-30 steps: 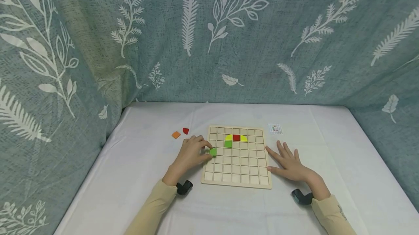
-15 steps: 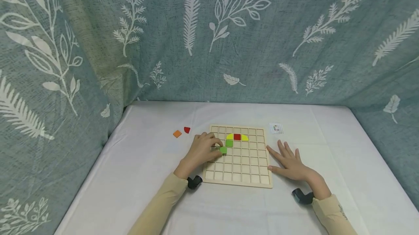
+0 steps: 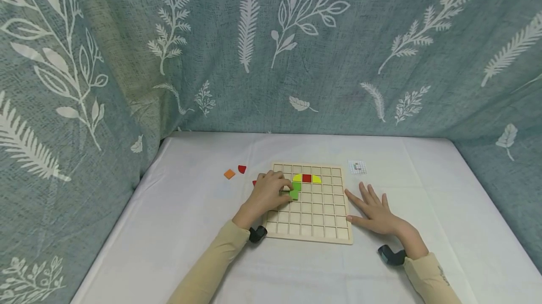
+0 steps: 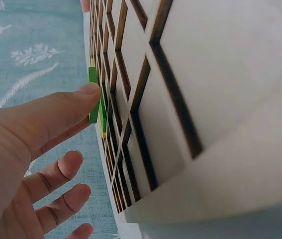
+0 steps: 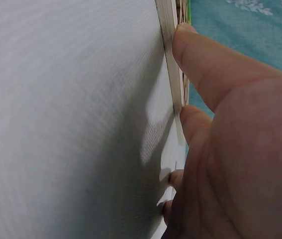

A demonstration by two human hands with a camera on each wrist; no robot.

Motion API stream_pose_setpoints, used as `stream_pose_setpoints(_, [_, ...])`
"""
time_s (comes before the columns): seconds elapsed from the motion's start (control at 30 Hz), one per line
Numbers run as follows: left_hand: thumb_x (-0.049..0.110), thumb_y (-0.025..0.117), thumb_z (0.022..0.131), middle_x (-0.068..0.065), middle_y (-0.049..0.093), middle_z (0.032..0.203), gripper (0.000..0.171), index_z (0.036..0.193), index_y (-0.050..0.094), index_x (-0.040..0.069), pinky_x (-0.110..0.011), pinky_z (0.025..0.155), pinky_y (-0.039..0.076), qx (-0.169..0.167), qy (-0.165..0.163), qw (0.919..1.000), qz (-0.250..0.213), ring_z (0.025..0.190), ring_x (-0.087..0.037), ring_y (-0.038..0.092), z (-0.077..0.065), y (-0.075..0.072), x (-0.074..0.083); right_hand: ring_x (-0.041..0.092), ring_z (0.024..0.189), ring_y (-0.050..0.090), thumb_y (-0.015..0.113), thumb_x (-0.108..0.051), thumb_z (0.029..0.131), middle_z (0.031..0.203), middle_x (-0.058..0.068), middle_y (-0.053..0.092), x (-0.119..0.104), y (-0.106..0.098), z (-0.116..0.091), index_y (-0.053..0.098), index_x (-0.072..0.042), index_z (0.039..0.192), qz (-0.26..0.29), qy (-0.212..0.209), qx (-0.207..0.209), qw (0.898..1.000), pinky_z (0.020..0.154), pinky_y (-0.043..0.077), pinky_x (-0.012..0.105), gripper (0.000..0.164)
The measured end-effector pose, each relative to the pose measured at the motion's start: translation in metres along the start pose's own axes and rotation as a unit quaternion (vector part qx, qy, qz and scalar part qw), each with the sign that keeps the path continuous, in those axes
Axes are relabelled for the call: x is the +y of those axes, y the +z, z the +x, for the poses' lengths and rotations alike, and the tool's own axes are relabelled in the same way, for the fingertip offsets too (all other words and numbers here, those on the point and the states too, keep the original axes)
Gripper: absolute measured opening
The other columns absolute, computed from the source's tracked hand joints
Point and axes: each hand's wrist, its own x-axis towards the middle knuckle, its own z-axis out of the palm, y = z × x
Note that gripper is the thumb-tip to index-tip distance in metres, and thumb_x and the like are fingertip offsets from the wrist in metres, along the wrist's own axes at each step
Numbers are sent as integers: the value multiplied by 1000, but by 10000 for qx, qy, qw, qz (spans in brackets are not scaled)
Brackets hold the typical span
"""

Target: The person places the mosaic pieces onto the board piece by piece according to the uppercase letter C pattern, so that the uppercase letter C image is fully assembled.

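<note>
As the left hand (image 3: 269,193) pinches a flat green square tile (image 3: 294,196), just over or perhaps touching a pale wooden gridded board (image 3: 316,209), the right hand (image 3: 374,213), fingers spread, touches the board's edge. One more green square (image 3: 298,186), one red square (image 3: 306,178) and two yellow quarter-rounds (image 3: 316,179) sit in cells; one orange square (image 3: 229,174) lies on the white-clothed counter (image 3: 334,271).

No readable lettering, right sleeve mark (image 3: 442,275) illegible

We see green square tiles (image 3: 294,195), a red square tile (image 3: 306,178), yellow curved tiles (image 3: 316,180) and a pale wooden board (image 3: 308,240) patterned in squares. We find the teal fabric curtain (image 3: 254,101) white-leaf-printed, the tablecloth (image 3: 309,276) white, the cloth sleeves (image 3: 209,266) beige.
</note>
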Motion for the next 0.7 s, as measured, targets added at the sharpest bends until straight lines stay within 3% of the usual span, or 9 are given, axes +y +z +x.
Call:
stream_pose_setpoints(0.5, [37, 75, 74, 3, 54, 84, 24, 94, 73, 23, -40, 78, 36, -144, -48, 9999, -18, 74, -13, 39, 3, 3, 1, 47, 137, -8, 53, -50, 87, 152, 26, 1, 2, 2, 0, 28, -17, 147, -7, -58, 7, 10000, 100, -15, 66, 73])
stream_pose_setpoints(0.7, [35, 77, 73, 1, 56, 85, 25, 94, 73, 22, -40, 76, 35, -203, -94, 9995, -226, 75, -13, 39, 5, 3, 1, 47, 137, -9, 53, -50, 87, 152, 26, 0, 2, 1, -1, 28, -17, 147, 32, -73, -20, 10000, 100, -15, 66, 73])
